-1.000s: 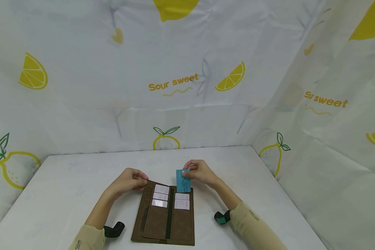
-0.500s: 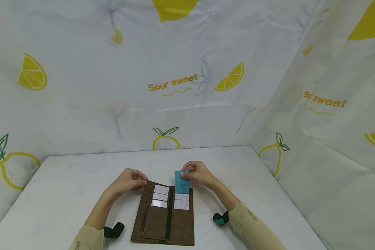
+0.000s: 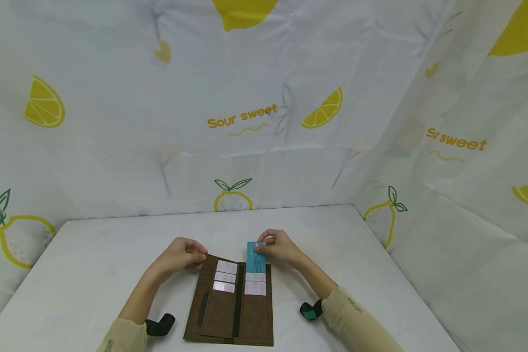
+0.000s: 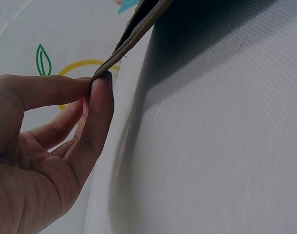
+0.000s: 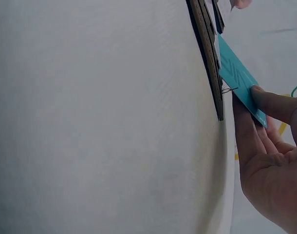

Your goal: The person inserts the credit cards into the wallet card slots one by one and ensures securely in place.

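A brown wallet (image 3: 220, 313) lies spread on the table, with white cards (image 3: 255, 288) tucked in slots on both halves. My left hand (image 3: 182, 253) pinches the wallet's upper left corner between thumb and fingers; the left wrist view shows that corner (image 4: 109, 63) lifted off the table. Between the thumb and fingers of my right hand (image 3: 281, 247) is a blue card (image 3: 256, 259), held upright at the top of the right half. Its lower edge meets the topmost white card there. In the right wrist view the blue card (image 5: 236, 73) slants against the wallet's edge.
The white table (image 3: 114, 274) reaches back to a hanging white cloth (image 3: 158, 122) printed with lemons. Another cloth panel (image 3: 466, 205) borders the right side. Black devices (image 3: 160, 324) sit at both wrists.
My right hand has lowered slightly and shifted a little left, bringing the blue card down against the right half's slots. The left hand keeps its pinch on the wallet corner.
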{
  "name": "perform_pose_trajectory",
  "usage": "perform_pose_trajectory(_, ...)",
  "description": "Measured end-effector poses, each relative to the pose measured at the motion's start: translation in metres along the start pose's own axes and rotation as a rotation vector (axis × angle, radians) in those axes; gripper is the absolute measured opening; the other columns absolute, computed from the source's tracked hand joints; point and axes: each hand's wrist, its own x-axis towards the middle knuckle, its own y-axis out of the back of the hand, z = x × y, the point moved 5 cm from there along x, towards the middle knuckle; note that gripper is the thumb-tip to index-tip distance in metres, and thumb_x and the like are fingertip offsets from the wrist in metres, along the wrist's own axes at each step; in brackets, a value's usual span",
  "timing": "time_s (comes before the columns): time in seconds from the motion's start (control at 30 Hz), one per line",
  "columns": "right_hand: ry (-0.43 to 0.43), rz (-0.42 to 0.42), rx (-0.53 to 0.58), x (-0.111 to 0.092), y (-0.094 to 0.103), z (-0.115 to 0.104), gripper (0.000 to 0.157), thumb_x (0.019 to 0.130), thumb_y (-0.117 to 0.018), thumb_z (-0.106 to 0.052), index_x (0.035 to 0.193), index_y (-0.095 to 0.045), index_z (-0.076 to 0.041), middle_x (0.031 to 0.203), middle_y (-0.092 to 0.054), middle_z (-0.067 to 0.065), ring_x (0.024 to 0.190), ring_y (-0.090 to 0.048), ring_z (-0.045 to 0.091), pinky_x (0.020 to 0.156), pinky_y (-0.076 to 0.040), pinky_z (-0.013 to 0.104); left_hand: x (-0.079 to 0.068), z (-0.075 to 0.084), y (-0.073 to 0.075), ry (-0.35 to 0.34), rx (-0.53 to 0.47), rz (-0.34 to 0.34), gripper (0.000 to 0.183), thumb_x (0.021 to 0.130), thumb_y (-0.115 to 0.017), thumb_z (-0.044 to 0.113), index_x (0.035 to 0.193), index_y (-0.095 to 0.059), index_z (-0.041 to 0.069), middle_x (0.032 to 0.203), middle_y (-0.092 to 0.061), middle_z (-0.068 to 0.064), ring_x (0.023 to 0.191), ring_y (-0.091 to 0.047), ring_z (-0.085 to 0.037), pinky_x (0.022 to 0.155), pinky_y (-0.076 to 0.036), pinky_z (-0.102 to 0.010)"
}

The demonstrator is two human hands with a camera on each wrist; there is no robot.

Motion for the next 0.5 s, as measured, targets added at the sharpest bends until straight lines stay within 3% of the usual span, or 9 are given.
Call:
perform_pose_trajectory(0.23,0.011,-0.012,-0.023,-0.0025,0.0000,-0.0020,0.022,0.100,-0.079,-0.014,0.113,-0.067,0.000,0.097,-0.082,0.015,0.080,-0.066,0.010,0.074,-0.053,0.022,0.0002,0.0005,-0.0007,0.007,-0.011,0.004,0.018,0.098,-0.073,0.002,0.112,-0.072,-0.009,0.090,-0.075,-0.009,0.078,-0.073,-0.014,0.072,-0.065,-0.027)
perform_pose_trajectory(0.5,0.010,-0.092,-0.043,-0.0028,-0.0005,-0.0046,0.024,0.101,-0.076,-0.012,0.117,-0.062,-0.001,0.077,-0.071,0.001,0.070,-0.058,0.008,0.064,-0.044,0.021,0.0010,-0.0003,-0.0006,0.006,-0.010,0.004,0.017,0.099,-0.072,0.002,0.112,-0.072,-0.009,0.090,-0.075,-0.009,0.076,-0.073,-0.014,0.070,-0.065,-0.026)
